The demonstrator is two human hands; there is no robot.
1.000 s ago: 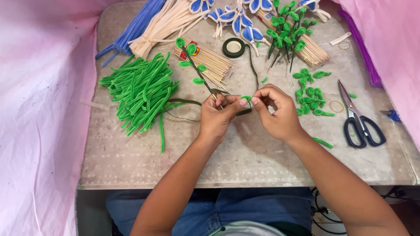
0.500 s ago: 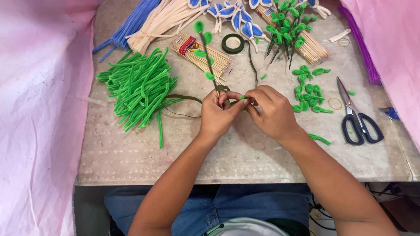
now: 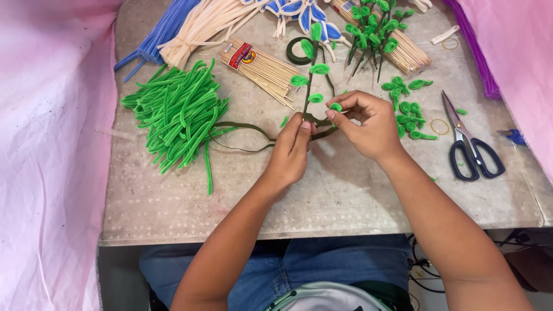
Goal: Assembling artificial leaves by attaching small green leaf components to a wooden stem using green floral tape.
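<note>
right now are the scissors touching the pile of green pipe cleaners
Apart. The head view shows the scissors at the table's right side and the green pipe cleaner pile on the left, both hands between them.

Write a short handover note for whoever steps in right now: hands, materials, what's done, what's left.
Left hand pinches the leafy stem at its base, with dark green tape trailing left.
Right hand holds a small green leaf against the stem.
Done: several leaves already on the stem; finished stems lie at the back.
Left: loose leaves beside the scissors are not yet attached.
</note>
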